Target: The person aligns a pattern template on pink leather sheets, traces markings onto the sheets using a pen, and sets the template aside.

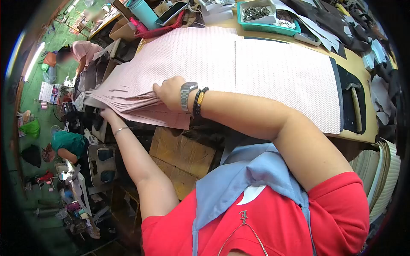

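Note:
A stack of pink sheets with a herringbone texture (pixel 188 51) covers the left part of the table, its near layers fanned and bent. My right hand (pixel 171 91), with a watch and beads at the wrist, grips the fanned edges, its fingers curled over them. At the far-left corner of the stack is my left hand (pixel 107 114), mostly hidden by the sheets; its fingers do not show clearly. A second textured pale sheet (pixel 286 81) lies flat to the right, over a dark board.
A hammer (pixel 356 106) rests at the table's right end. Along the back stand a teal tray (pixel 269 27) of small metal parts and a red basket (pixel 164 27) with a tumbler and phone. Cardboard (pixel 179 153) is below the table. Two people work at left.

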`<action>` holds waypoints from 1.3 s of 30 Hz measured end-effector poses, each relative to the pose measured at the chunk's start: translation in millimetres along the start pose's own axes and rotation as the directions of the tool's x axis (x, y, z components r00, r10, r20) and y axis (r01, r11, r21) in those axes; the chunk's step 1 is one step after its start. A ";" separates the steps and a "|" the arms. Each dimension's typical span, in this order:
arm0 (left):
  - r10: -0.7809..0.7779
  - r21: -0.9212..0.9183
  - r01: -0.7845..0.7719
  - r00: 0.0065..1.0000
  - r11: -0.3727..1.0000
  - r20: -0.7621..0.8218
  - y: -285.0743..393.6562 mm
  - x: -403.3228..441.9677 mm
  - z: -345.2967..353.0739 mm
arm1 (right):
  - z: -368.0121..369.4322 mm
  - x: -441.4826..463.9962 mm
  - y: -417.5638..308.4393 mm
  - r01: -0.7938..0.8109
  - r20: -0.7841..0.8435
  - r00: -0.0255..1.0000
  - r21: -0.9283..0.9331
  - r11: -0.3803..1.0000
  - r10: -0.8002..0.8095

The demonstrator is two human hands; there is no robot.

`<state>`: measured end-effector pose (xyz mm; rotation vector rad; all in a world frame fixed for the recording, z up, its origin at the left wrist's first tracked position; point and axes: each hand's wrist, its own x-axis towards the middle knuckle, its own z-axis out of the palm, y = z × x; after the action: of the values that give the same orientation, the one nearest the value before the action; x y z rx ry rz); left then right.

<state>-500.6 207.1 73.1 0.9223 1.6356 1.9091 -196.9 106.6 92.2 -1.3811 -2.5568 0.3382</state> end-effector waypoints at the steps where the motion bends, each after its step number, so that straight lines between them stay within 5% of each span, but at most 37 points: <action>1: -0.033 -0.115 0.042 0.996 0.992 0.080 3.3 -14.1 -1.3 | -3.6 -3.5 -5.9 -0.016 0.038 0.999 -0.050 0.999 0.018; 5: -0.112 -0.498 0.330 0.902 0.802 0.417 1.1 -85.3 -13.8 | 3.3 -4.9 -26.5 -0.129 0.172 0.975 -0.096 0.987 0.144; 8: -0.121 -0.573 0.404 0.876 0.714 0.467 -23.4 -104.0 -27.3 | 16.0 -5.6 -33.7 -0.175 0.146 0.971 -0.116 0.978 0.191; 13: -0.397 -0.353 0.502 0.857 0.790 0.329 -78.0 -102.9 -41.4 | 22.2 -19.7 -25.6 -0.163 0.096 0.981 -0.067 0.984 0.169; 17: -0.324 -0.375 0.417 0.902 0.828 0.286 -84.6 -102.1 -36.7 | 32.4 -41.2 -15.4 -0.075 -0.029 0.997 -0.121 0.990 0.072; 20: -0.214 -0.585 0.268 0.963 0.765 0.162 -53.5 -122.1 -25.8 | 35.0 -50.1 -5.9 -0.012 -0.071 0.997 -0.105 0.994 0.005; 23: -0.281 -0.554 0.251 0.959 0.794 0.032 -47.6 -145.3 -22.1 | 36.8 -54.3 -2.0 0.010 -0.078 0.997 -0.147 0.989 -0.021; 27: -0.211 -0.470 0.215 0.976 0.856 0.061 -69.0 -141.4 -34.2 | 40.8 -52.6 -1.9 0.003 -0.083 0.996 -0.152 0.988 -0.016; 31: -0.365 -0.637 0.469 0.882 0.611 0.299 -71.9 -119.2 -57.5 | 40.8 -52.9 -1.3 0.003 -0.070 0.997 -0.139 0.990 -0.013; 39: -0.287 -0.245 0.356 0.917 0.902 0.278 -30.7 -72.0 -45.0 | 41.3 -54.3 1.2 -0.004 -0.099 0.995 -0.082 0.997 -0.004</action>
<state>-488.0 131.0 26.2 0.6753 1.2374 1.6783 -179.1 57.4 48.2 -1.3890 -2.5157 0.1619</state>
